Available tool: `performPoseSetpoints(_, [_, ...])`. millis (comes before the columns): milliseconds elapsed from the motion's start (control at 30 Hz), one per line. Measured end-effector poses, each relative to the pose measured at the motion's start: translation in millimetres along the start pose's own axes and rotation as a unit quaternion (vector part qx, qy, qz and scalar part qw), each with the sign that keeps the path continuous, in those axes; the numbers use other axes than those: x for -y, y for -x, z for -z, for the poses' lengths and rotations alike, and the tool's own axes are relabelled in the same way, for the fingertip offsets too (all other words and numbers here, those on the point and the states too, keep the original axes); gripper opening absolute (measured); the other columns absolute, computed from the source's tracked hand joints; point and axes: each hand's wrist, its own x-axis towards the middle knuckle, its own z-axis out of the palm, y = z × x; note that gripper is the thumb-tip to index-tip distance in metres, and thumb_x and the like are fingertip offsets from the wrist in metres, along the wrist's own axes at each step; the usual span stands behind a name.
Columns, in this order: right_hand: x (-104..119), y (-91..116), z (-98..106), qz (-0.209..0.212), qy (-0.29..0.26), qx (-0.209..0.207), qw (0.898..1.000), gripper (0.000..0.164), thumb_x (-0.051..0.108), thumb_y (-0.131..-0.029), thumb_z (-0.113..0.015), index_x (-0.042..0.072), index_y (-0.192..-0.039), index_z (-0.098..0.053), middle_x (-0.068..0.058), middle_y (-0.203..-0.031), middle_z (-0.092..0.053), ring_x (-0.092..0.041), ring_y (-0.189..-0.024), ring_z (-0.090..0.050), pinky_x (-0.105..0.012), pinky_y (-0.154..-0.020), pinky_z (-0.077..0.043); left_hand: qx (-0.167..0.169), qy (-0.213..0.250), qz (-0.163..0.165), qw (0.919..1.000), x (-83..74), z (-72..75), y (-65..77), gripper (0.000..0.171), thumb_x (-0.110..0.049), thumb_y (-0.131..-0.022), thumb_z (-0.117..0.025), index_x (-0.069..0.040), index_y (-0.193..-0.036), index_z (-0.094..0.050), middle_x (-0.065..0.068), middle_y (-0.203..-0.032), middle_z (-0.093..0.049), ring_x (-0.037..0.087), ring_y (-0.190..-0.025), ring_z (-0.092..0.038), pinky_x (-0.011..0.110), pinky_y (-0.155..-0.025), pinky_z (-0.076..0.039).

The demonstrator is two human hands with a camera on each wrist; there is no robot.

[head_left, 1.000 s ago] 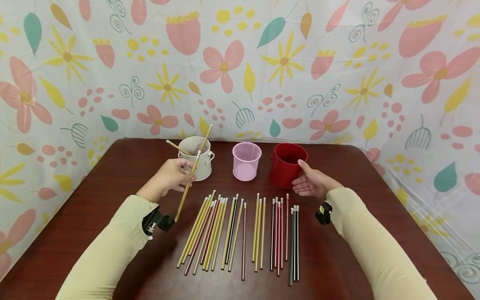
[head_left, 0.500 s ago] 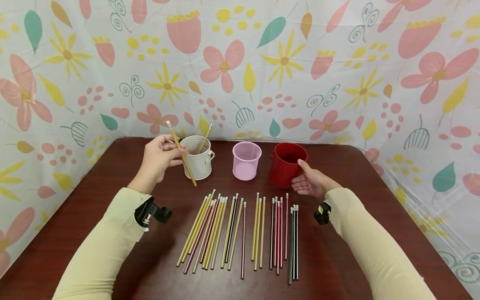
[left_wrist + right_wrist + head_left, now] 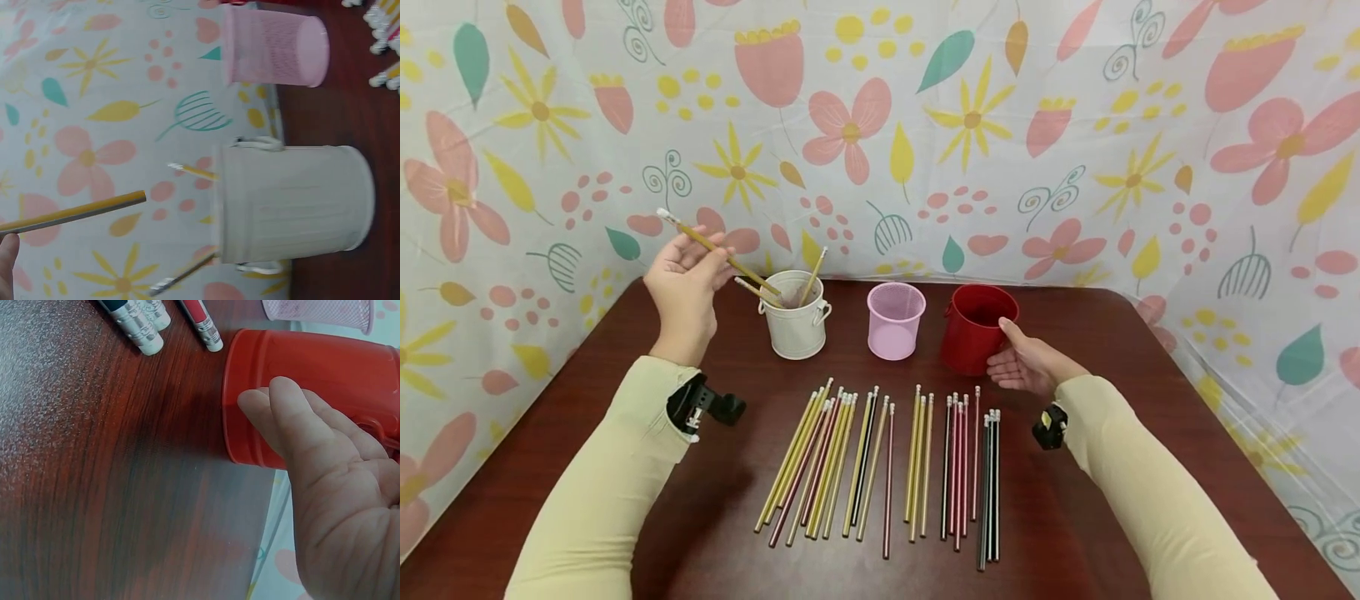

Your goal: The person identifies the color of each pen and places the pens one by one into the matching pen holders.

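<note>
My left hand (image 3: 683,283) pinches a yellow pencil (image 3: 730,260) between thumb and fingers, left of and above the white bucket (image 3: 797,332). The pencil slants with its white eraser up to the left and its lower end toward the bucket's mouth. In the left wrist view the held pencil's end (image 3: 119,201) is short of the bucket's rim. Two other yellow pencils lean inside the bucket, one right (image 3: 814,273) and one left (image 3: 751,288). My right hand (image 3: 1032,360) rests against the red bucket (image 3: 964,340), thumb at the rim and fingers straight along its side.
A pink mesh cup (image 3: 893,327) stands between the two buckets. Several pencils lie in front on the dark wooden table (image 3: 1060,500): mixed yellow, red and black ones (image 3: 808,475) at left, yellow ones (image 3: 917,475) midway, red (image 3: 957,483) and black ones (image 3: 990,492) at right.
My left hand has risen and moved left with the yellow pencil, whose lower end has swung from in front of the white bucket up toward its mouth. My right hand stays at the red bucket.
</note>
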Motion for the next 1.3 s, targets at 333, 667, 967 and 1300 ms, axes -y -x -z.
performPoseSetpoints(333, [1.7, 2.4, 0.6, -0.001, -0.006, -0.008, 1.000, 0.092, 0.063, -0.098, -0.024, -0.020, -0.137, -0.032, -0.033, -0.138, -0.046, -0.026, -0.105, -0.062, -0.030, -0.090, -0.053, 0.026, -0.059, 0.029, 0.9975, -5.2, -20.1, -30.4, 0.023, 0.014, -0.082, -0.063, -0.005, -0.096, -0.064, 0.003, -0.080, -0.068, 0.011, -0.063, -0.066, 0.022, -0.057, -0.056])
performPoseSetpoints(667, [2.2, 1.1, 0.7, -0.001, 0.000, -0.007, 1.000, 0.093, 0.064, -0.098, -0.024, -0.021, -0.136, -0.033, -0.033, -0.137, -0.047, -0.026, -0.105, -0.061, -0.029, -0.086, -0.054, 0.123, -0.192, 0.117, 0.9666, 10.4, -31.4, -54.8, 0.021, 0.012, -0.082, -0.060, -0.004, -0.096, -0.064, -0.009, -0.071, -0.067, 0.003, -0.062, -0.064, 0.017, -0.057, -0.053])
performPoseSetpoints(967, [0.4, 1.2, -2.4, -0.007, 0.015, -0.009, 1.000, 0.094, 0.064, -0.097, -0.022, -0.021, -0.137, -0.033, -0.035, -0.141, -0.041, -0.027, -0.108, -0.061, -0.028, -0.086, -0.054, 0.190, -0.278, 0.165, 0.9271, 26.9, -24.9, -51.9, 0.014, 0.008, -0.089, -0.061, 0.006, -0.102, -0.059, -0.012, -0.069, -0.065, 0.001, -0.067, -0.064, 0.019, -0.068, -0.056])
performPoseSetpoints(1300, [1.1, 1.2, -0.2, -0.007, 0.019, -0.010, 1.000, 0.095, 0.064, -0.097, -0.021, -0.021, -0.138, -0.031, -0.037, -0.143, -0.037, -0.034, -0.117, -0.056, -0.028, -0.087, -0.054, 0.243, -0.325, 0.173, 0.8972, 48.7, -12.2, -48.1, 0.012, 0.005, -0.090, -0.061, 0.006, -0.102, -0.058, -0.012, -0.074, -0.065, 0.006, -0.081, -0.065, 0.030, -0.087, -0.055])
